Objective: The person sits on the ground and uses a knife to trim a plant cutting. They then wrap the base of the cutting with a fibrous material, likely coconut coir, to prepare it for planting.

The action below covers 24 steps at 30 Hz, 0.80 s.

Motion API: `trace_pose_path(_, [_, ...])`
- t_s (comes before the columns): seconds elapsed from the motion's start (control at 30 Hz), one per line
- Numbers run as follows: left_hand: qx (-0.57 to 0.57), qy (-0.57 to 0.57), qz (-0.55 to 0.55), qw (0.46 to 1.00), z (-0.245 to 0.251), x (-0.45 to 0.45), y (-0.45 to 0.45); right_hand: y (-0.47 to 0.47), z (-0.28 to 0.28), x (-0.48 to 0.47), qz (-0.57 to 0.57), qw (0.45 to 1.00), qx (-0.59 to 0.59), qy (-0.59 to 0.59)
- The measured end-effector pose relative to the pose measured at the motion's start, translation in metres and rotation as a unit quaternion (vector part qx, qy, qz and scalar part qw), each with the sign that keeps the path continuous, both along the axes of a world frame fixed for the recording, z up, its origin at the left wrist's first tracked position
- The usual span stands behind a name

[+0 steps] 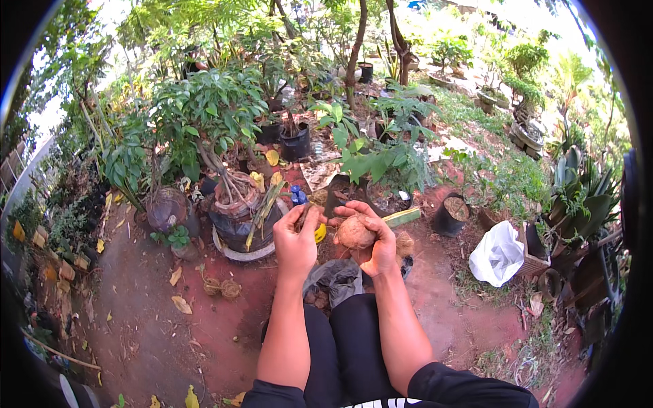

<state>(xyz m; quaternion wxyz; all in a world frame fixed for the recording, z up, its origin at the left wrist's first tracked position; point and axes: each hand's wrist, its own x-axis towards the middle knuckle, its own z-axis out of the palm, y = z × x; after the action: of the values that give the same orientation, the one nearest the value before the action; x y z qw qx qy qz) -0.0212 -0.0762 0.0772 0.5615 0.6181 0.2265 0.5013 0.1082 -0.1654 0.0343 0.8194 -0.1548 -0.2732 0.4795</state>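
Observation:
In my right hand (380,242) rests a round, brownish ball (355,232) with thin fibres hanging from it; what it is made of I cannot tell. Just left of it, my left hand (298,237) pinches a small tuft of brown fibre (302,218) between thumb and fingers. A cut green stalk (402,217) sticks out behind my right fingers. Below the hands, a grey plastic bag (336,280) with dark material lies open by my knees. Part of a yellow round thing (320,233) shows between my hands, near a blue object (298,195).
Two twine balls (229,288) lie on the reddish ground at left. A potted tree (237,204) stands front left, a black pot (451,214) at right. Farther right are a white plastic bag (496,255) and red-handled pliers or cutters (523,315). Several potted plants stand ahead.

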Motion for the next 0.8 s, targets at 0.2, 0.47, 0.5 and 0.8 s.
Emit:
trace_pose_path(0.2, [0.077, 0.042, -0.02, 0.996, -0.004, 0.019, -0.017, -0.014, 0.003, 0.001, 0.01, 0.997, 0.045, -0.068])
trace_pose_path(0.47, [0.063, 0.011, -0.107, 0.992, -0.002, 0.027, -0.02, -0.008, -0.008, 0.008, 0.016, 0.996, 0.025, -0.084])
trace_pose_path(0.5, [0.054, 0.039, -0.103, 0.992, -0.001, 0.025, -0.017, -0.005, -0.01, 0.007, 0.025, 0.995, 0.024, -0.091])
trace_pose_path(0.8, [0.149, 0.139, -0.087, 0.975, -0.005, 0.017, -0.002, 0.013, -0.024, 0.009, -0.041, 0.995, -0.007, -0.088])
